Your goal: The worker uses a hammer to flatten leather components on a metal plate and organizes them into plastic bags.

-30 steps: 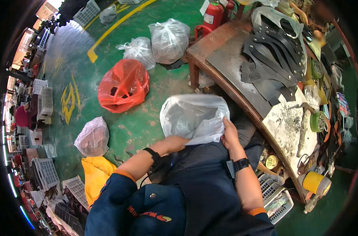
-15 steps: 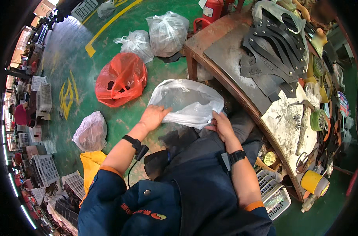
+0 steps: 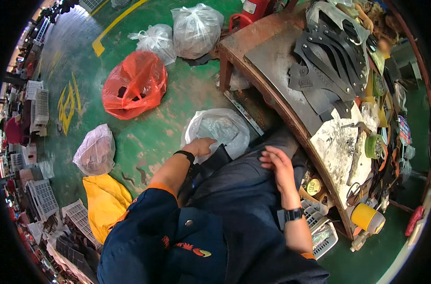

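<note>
A clear white plastic bag (image 3: 227, 130) stands on the green floor in front of me, its mouth open upward. My left hand (image 3: 201, 147) is at the bag's near left rim, its fingers bent together on the edge; the fingertips are partly hidden. Just below that hand, dark strips of material (image 3: 214, 162) lie beside my leg. Over my right thigh my right hand (image 3: 278, 166) hovers with fingers spread and nothing in them, apart from the bag.
A red plastic bag (image 3: 146, 78), tied clear bags (image 3: 196, 33) and a pinkish bag (image 3: 96, 151) sit on the floor. A yellow cloth (image 3: 106, 203) lies to the left. On the right, a workbench (image 3: 267, 52) carries black leather pieces (image 3: 319, 66) and a hammer (image 3: 359, 125).
The plastic bag has gone down from between both hands to the floor. My right hand has let go of its rim and moved back toward me; the left has shifted right and nearer.
</note>
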Tool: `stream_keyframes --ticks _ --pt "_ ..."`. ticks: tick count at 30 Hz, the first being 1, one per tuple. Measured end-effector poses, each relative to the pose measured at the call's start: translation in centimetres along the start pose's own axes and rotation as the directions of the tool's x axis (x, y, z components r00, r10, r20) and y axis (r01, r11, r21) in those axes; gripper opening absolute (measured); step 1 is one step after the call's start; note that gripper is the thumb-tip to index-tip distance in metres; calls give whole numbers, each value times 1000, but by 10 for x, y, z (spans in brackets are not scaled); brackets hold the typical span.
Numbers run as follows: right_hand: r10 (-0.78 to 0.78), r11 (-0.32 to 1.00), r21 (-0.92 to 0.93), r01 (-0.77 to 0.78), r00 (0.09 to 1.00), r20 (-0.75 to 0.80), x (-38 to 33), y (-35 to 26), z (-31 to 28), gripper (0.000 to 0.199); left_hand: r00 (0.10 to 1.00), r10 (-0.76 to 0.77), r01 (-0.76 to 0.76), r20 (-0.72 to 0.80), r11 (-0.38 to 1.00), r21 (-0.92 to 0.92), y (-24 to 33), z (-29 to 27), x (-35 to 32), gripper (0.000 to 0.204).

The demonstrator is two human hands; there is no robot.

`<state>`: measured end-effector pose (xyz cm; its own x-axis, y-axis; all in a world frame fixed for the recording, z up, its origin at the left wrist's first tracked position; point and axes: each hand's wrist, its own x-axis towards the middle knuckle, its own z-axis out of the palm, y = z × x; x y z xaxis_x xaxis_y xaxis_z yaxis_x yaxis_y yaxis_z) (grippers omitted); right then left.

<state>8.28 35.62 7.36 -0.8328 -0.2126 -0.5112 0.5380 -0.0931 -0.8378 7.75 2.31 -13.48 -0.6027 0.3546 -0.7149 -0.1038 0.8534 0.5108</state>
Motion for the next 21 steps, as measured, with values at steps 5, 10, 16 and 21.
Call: stream_keyframes --ticks 5,10,16,21 --pt "115 993 52 -107 975 -191 -55 31 -47 28 911 -60 159 -409 964 212 22 -15 1 52" --pt "141 955 286 -76 967 -213 -62 43 -57 28 667 -310 482 -677 873 74 0 -36 -12 50" --pt "244 936 312 -161 937 -248 -47 40 -62 30 767 -533 501 -356 845 -186 -45 -30 8 41" --pt "239 918 377 -124 931 -276 -50 47 -71 28 855 -417 327 -309 895 -302 -39 -40 37 49"
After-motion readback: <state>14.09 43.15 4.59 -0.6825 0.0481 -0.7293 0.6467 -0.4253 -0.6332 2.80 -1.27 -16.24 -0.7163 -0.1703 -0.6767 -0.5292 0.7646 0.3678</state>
